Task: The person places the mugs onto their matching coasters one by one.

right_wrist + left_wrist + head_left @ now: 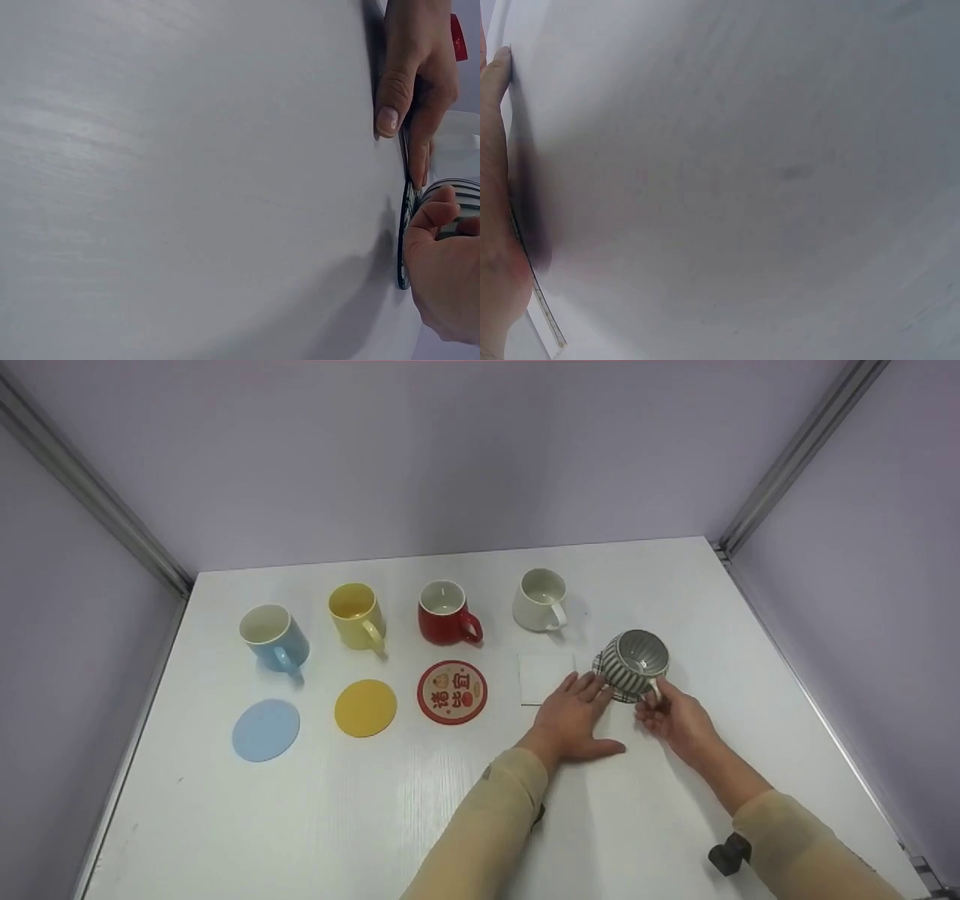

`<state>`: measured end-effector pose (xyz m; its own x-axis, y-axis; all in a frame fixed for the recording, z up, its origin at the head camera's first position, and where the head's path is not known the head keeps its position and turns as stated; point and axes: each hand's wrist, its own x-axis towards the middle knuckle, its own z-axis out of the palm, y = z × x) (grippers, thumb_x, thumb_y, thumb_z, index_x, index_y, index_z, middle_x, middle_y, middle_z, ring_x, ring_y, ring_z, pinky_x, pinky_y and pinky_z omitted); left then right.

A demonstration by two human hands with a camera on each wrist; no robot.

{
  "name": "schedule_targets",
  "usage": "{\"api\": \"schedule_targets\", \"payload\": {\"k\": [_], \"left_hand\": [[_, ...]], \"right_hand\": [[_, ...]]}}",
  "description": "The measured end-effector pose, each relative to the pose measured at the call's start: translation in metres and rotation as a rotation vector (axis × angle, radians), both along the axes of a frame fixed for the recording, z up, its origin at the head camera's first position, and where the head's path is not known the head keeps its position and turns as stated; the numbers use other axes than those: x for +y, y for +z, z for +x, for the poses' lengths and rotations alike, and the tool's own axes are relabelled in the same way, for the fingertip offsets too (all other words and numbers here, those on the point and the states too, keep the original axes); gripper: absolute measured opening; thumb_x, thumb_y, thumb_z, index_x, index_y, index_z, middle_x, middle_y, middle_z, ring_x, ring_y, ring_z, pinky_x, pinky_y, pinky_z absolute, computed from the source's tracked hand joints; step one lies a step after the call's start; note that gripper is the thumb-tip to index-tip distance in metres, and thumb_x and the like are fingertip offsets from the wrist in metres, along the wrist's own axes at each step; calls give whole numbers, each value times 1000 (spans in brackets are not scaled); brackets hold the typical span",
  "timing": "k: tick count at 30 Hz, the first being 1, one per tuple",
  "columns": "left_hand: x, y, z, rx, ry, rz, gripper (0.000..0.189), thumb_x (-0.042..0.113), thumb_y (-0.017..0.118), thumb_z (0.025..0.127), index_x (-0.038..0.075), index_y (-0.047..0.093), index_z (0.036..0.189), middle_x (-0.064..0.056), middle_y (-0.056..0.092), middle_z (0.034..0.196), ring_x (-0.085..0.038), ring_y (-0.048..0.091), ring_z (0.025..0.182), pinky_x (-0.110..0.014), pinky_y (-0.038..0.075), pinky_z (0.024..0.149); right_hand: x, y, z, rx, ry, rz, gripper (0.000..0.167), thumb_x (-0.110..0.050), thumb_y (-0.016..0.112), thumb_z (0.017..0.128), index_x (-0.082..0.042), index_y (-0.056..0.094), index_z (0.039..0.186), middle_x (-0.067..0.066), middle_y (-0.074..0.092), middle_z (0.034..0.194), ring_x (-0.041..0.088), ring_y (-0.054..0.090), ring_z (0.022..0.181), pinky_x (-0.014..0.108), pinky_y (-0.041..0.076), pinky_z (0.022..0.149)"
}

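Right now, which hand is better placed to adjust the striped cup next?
Probably the right: the right hand holds the striped cup by its handle. The left hand lies spread at the edge of the coaster beneath the cup.

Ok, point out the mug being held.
The striped mug, rightmost: the right hand grips its handle, while the blue mug, yellow mug, red mug and white mug stand untouched.

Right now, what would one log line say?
left hand: flat, touching patterned coaster | right hand: holding striped mug by handle over coaster | blue mug, yellow mug, red mug, white mug: on table
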<state>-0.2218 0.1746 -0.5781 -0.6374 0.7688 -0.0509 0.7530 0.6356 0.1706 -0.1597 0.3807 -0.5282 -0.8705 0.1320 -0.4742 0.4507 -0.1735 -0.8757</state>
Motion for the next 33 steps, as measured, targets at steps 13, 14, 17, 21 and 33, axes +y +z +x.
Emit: {"api": "schedule_targets", "payload": {"k": [13, 14, 17, 21, 33], "left_hand": [[0, -1, 1, 9, 9, -10, 103, 86, 47, 92, 20, 31, 169, -1, 21, 176, -18, 16, 163, -38, 7, 132], [1, -1, 1, 11, 11, -13, 103, 87, 46, 92, 20, 30, 169, -1, 20, 176, -18, 15, 163, -38, 7, 132], [2, -2, 2, 13, 16, -28, 105, 88, 44, 92, 20, 27, 170, -1, 17, 177, -18, 13, 163, -39, 7, 132], [5, -3, 4, 13, 19, -42, 106, 88, 42, 92, 20, 24, 171, -2, 14, 178, -19, 11, 163, -40, 6, 132], [1, -3, 3, 33, 7, -3, 105, 86, 45, 92, 19, 26, 170, -3, 17, 177, -20, 13, 163, -40, 6, 132]], "right_hand": [[-1, -1, -1, 8, 26, 37, 47, -46, 34, 116, -8, 51, 96, 6, 61, 102, 16, 64, 92, 26, 56, 81], [-1, -1, -1, 7, 25, 37, 47, -46, 34, 116, -7, 52, 96, 5, 61, 102, 16, 65, 92, 26, 56, 81], [-1, -1, -1, 5, 18, 43, 48, -46, 34, 116, -7, 52, 97, 5, 62, 102, 16, 66, 92, 26, 56, 82], [0, 0, 1, 4, 16, 49, 47, -46, 33, 116, -6, 51, 99, 5, 61, 103, 16, 65, 93, 26, 57, 83], [0, 1, 0, -22, 28, 80, 50, -48, 32, 116, -3, 53, 110, 5, 65, 102, 15, 67, 92, 26, 56, 80]]}}
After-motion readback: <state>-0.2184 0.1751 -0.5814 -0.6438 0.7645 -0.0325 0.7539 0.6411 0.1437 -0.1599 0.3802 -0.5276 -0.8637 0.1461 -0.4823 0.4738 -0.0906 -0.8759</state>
